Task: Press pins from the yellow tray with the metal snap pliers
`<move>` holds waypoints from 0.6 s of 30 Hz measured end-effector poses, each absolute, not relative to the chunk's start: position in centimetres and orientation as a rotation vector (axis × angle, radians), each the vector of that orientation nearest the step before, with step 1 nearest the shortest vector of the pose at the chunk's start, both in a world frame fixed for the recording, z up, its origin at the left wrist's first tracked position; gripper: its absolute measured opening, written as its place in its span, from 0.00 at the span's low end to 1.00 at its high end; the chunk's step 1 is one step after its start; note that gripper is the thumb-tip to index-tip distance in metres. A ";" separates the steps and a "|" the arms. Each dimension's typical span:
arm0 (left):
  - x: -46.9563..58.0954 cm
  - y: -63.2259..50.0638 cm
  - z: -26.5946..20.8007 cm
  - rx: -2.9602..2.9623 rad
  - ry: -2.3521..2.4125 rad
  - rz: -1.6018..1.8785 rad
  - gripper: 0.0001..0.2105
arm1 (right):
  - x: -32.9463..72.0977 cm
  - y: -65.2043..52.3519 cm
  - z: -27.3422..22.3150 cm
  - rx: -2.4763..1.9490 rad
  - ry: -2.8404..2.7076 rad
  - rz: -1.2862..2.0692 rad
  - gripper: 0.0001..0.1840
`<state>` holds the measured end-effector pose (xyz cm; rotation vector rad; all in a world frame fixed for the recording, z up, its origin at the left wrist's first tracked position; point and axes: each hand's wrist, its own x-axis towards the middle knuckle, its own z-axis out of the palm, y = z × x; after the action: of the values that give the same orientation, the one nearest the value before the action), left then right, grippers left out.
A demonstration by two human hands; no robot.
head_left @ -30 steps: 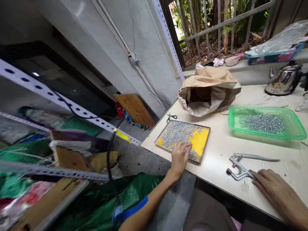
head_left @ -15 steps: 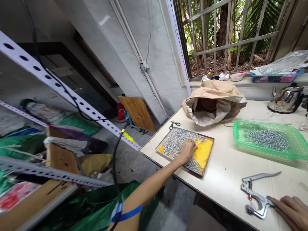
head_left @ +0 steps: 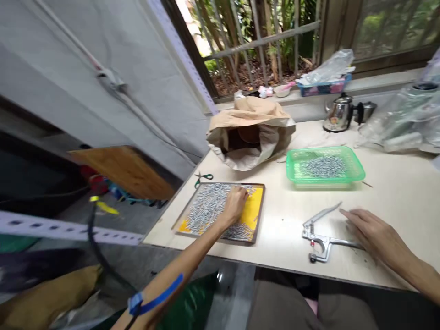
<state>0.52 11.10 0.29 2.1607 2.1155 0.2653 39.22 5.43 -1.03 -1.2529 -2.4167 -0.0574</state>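
Observation:
My left hand (head_left: 235, 204) is over a shallow tray (head_left: 261, 201) with a yellow bottom, its fingers bent and pressed together among many small silvery metal pins (head_left: 208, 206). Whatever the fingertips hold, if anything, is hidden. On the right, my right hand (head_left: 376, 231) rests palm down with the index finger stretched out. It lies over the handle end of a metal squeeze tool (head_left: 325, 242), which has a C-shaped jaw, a spring and a lever standing apart. The hand is not wrapped round the tool.
A green plastic basket (head_left: 291, 172) holding more metal pins stands behind the tool. An open brown paper bag (head_left: 254, 112), green-handled scissors (head_left: 205, 177), a steel kettle (head_left: 339, 114) and clear plastic bags (head_left: 405, 119) are further back. The table's front edge runs below the tray.
The view has swung to the right. My right hand has come further into view, its index finger now near the lever's tip. My left hand stays over the tray.

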 end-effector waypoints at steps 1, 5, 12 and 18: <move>1.4 10.3 0.7 2.158 2.063 0.327 0.08 | 39.2 6.1 -0.5 -1.277 -2.424 -0.108 0.25; 6.9 5.4 1.8 1.668 1.666 0.607 0.07 | 38.3 7.7 -0.4 -1.237 -2.505 -0.210 0.25; 14.0 1.7 -0.3 0.941 1.401 0.494 0.18 | 37.9 5.8 -0.6 -1.147 -2.491 -0.021 0.15; 14.8 2.2 -2.1 0.845 1.439 0.453 0.20 | 38.8 4.9 -0.9 -1.121 -2.518 -0.005 0.14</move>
<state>14.79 2.20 -2.05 0.8453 1.4389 0.4533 38.85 4.86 -0.87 -1.1214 -2.5176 -0.0047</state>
